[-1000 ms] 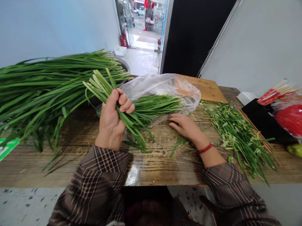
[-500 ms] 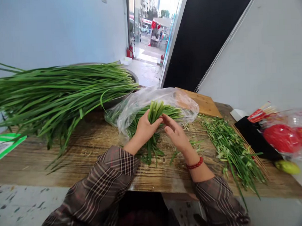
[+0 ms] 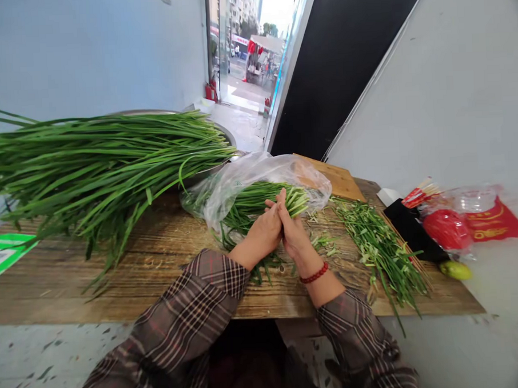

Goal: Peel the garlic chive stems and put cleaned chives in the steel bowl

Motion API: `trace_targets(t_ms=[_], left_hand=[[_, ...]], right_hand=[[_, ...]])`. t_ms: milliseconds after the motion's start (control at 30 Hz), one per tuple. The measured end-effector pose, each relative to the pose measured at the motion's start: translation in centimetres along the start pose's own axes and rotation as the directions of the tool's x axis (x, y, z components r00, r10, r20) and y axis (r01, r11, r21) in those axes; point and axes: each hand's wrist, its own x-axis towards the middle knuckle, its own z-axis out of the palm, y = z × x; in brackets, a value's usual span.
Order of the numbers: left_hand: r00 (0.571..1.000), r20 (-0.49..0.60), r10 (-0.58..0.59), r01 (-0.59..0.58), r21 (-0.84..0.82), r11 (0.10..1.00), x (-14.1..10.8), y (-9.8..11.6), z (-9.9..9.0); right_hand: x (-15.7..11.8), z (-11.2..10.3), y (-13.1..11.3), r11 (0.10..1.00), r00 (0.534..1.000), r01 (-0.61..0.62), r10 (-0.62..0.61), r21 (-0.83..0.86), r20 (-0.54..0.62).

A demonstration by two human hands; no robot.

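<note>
My left hand (image 3: pixel 266 230) is closed, fingers curled round a small bunch of garlic chives over the wooden table. The right hand (image 3: pixel 292 231), with a red bead bracelet at its wrist, lies flat against the left, fingers stretched out. Just beyond both hands show the pale cut ends of chives (image 3: pixel 297 200); which are held and which lie behind is hard to tell. More chives (image 3: pixel 255 195) lie in a clear plastic bag (image 3: pixel 266 166). Leaf tips of the bunch hang below the left hand.
A large heap of chives (image 3: pixel 124 160) rests over a metal basin at left. Trimmed scraps (image 3: pixel 377 249) cover the table (image 3: pixel 167 261) at right, near a black box (image 3: pixel 408 227) and red packages (image 3: pixel 447 230). A wooden board (image 3: pixel 338 180) lies behind the bag.
My hands have come together, the right now pressing against the left. The bunch, upright before, is turned and lowered. The view has shifted slightly.
</note>
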Motion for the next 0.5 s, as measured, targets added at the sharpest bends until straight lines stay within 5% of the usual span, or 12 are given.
trace_targets(t_ms=[333,500], left_hand=[[0.989,0.069,-0.134,0.145,-0.183,0.972,-0.1,0.7,-0.1],[0.992,-0.084,-0.098,0.084,-0.152,0.985,-0.1,0.8,0.1]], right_hand=[[0.0,-0.1,-0.9,0.984,0.976,0.020,0.019,0.177,-0.216],[-0.6,0.1,-1.4,0.975,0.978,0.104,-0.065,0.195,-0.198]])
